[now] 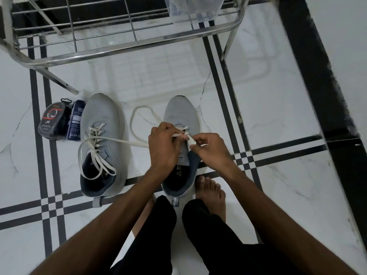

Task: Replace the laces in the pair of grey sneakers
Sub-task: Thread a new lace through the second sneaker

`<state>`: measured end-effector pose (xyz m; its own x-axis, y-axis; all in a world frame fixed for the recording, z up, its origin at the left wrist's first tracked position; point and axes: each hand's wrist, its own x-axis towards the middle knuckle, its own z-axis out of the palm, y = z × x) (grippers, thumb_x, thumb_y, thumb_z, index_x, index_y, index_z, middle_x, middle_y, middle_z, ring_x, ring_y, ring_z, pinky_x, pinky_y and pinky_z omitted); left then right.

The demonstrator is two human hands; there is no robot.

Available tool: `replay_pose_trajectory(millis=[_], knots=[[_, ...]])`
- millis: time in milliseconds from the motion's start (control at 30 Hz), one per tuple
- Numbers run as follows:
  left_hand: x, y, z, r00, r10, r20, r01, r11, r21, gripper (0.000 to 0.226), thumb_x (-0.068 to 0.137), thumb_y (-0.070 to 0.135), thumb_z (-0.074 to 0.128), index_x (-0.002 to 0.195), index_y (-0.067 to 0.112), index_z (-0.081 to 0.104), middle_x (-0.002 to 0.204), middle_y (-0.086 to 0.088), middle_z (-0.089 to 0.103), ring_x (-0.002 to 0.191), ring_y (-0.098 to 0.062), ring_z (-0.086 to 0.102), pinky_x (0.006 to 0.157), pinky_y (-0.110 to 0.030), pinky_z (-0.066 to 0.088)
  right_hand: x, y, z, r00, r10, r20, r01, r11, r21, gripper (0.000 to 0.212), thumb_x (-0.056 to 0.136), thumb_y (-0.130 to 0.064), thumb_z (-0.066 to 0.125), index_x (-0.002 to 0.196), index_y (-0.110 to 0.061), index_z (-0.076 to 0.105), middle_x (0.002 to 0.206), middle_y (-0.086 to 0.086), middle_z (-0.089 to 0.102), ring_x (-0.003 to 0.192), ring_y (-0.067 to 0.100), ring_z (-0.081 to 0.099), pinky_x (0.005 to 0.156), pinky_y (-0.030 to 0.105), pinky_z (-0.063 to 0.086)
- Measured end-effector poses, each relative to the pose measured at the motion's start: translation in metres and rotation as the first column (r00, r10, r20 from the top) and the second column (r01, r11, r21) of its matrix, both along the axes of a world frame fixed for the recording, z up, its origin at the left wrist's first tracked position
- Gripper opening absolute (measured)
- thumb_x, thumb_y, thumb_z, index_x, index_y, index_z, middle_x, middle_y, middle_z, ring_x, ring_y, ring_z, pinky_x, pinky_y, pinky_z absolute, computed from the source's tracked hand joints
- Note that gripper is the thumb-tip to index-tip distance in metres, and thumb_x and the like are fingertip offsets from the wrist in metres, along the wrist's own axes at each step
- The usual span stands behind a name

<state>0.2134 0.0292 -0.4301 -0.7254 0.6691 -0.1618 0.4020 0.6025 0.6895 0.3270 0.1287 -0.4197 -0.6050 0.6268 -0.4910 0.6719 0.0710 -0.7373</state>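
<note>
L hand (pixel 163 143) & R hand (pixel 206 147) both pinch the white lace (pixel 139 142) over the right sneaker (pixel 181 114). Other sneaker (pixel 103 120) sits left of L hand, laced

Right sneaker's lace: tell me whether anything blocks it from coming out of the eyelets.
Nothing visible does. Both hands, left hand and right hand, already pinch the white lace over the right sneaker; its slack loops free on the floor, clear of the left sneaker.
</note>
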Motion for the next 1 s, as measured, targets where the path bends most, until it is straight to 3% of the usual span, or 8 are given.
replay_pose_trajectory(millis=[300, 733, 1000], knots=[[0.0031, 0.0059, 0.0033, 0.968, 0.134, 0.212, -0.146, 0.988, 0.04, 0.004, 0.086, 0.021, 0.075, 0.087, 0.018, 0.077, 0.1, 0.0, 0.065, 0.102, -0.027, 0.059, 0.091, -0.047, 0.047, -0.0019, -0.0004, -0.0008, 1.0, -0.017, 0.012, 0.017, 1.0, 0.013, 0.016, 0.088, -0.016, 0.072, 0.103, -0.019, 0.076, 0.085, -0.017, 0.066, 0.083, -0.006, 0.061, 0.071, 0.016, 0.047], [0.0029, 0.0045, 0.0052, 0.997, 0.071, -0.042, -0.075, 0.993, -0.092, 0.014, 0.086, 0.028, 0.074, 0.094, 0.017, 0.078, 0.11, 0.002, 0.065, 0.101, -0.024, 0.05, 0.086, -0.035, 0.039, -0.0031, -0.0045, 0.0034, 0.999, -0.032, 0.039, 0.031, 0.999, 0.011, 0.018, 0.09, -0.015, 0.069, 0.106, -0.019, 0.076, 0.095, -0.009, 0.071, 0.095, 0.009, 0.065, 0.086, 0.031, 0.054], [0.0015, 0.0042, 0.008, 0.988, -0.046, -0.147, 0.025, 0.99, -0.137, 0.01, 0.087, 0.027, 0.074, 0.092, 0.02, 0.079, 0.108, 0.002, 0.067, 0.099, -0.025, 0.05, 0.079, -0.03, 0.03, -0.0024, -0.0096, 0.0067, 0.997, -0.06, 0.048, 0.058, 0.998, 0.031, 0.02, 0.09, -0.013, 0.067, 0.106, -0.019, 0.076, 0.099, -0.005, 0.074, 0.094, 0.011, 0.066, 0.083, 0.029, 0.054]])
